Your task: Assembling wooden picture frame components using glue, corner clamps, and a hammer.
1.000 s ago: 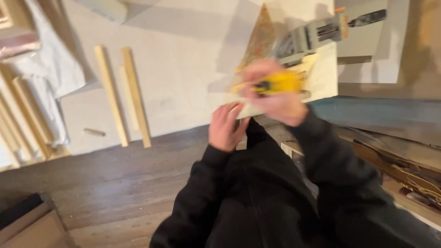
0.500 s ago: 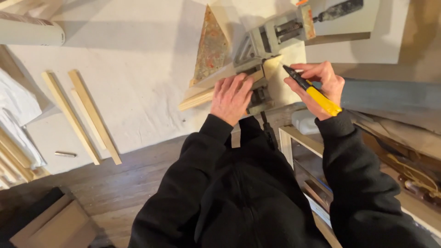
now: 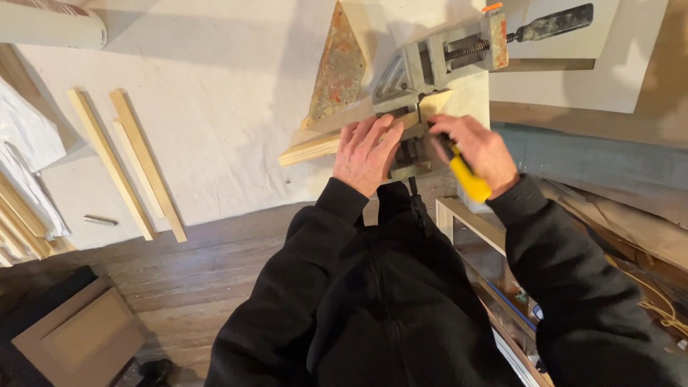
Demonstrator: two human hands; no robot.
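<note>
Seen from above, a person in a black jacket bends over a metal corner clamp [image 3: 423, 68] set on a pale cloth-covered surface [image 3: 215, 107]. Left hand [image 3: 364, 154] lies flat, fingers spread and pressed down on a light wooden strip [image 3: 315, 147] that runs out of the clamp toward the left. Right hand [image 3: 476, 147] is curled around a yellow-handled tool [image 3: 466, 175], its working end hidden under the fingers at the point where the strip meets the clamp; what kind of tool it is cannot be told. A second piece of pale wood [image 3: 436, 102] sits in the clamp just above that hand. The clamp's screw handle [image 3: 552, 21] points to the upper right. Just beside the clamp on the left stands a rust-stained triangular piece [image 3: 337, 68]. Well apart on the cloth, at the far left, lie three more wooden strips [image 3: 136, 161] side by side, with a small metal pin [image 3: 100, 221] near their lower ends. Dark floorboards [image 3: 215, 272] show below the cloth, and a flat brown box [image 3: 79, 337] rests on them at the lower left.
</note>
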